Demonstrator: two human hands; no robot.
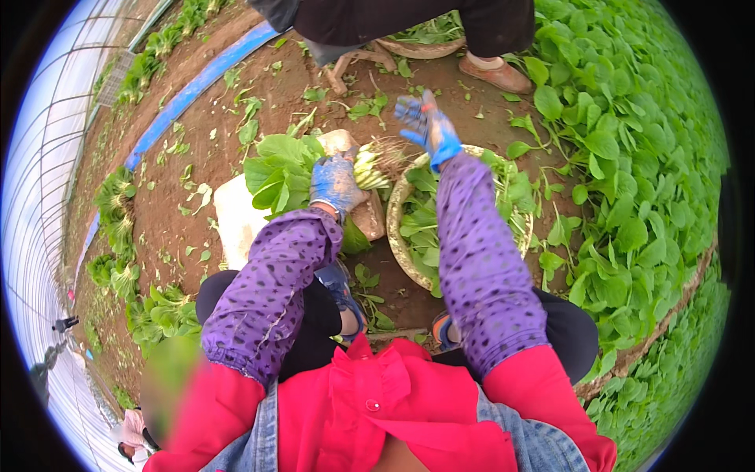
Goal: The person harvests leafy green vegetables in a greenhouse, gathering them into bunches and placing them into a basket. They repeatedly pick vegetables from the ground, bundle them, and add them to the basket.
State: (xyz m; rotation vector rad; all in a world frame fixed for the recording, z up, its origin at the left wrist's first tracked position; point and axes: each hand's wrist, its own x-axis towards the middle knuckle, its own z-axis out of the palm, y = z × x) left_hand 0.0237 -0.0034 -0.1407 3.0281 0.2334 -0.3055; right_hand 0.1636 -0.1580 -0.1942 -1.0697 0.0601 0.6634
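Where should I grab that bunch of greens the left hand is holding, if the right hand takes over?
Grip the bunch of greens at its pale stalk base, coming from the right. The stalks narrow together there and point toward the right hand, beside the left hand; the leaves fan out loosely.

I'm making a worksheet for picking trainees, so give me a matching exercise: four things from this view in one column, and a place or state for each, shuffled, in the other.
Things:
1. left hand
2. right hand
3. round basket
4. blue strip

Places or states:
A. runs along the bare soil at upper left
B. raised above the bunch's roots, holding nothing
C. closed on a bunch of leafy greens
D. on the ground, filled with cut greens

Pairs: 1-C, 2-B, 3-D, 4-A
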